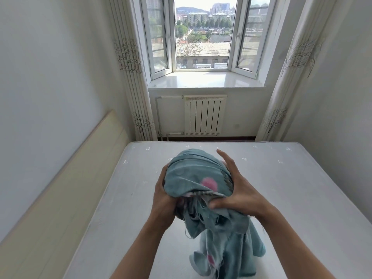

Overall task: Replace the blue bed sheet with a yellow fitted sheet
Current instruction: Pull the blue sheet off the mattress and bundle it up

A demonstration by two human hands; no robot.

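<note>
A bare white mattress (pixel 281 188) fills the near room, with a window (pixel 203 35) and radiator (pixel 203 115) at the far wall. Above its middle, the blue sheet (pixel 199 178) is bundled between both hands. The left hand (pixel 163 196) cups its left side with curled fingers; the right hand (pixel 239 190) clasps its right side, fingers spread and thumb pinching the cloth.

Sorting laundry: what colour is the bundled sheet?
Dusty blue sheet with pink spots, head view.

Blue bed sheet (pixel 198 178) bunched into ball (pink spots showing), loose tail hanging over bare mattress (pixel 302 188).
</note>
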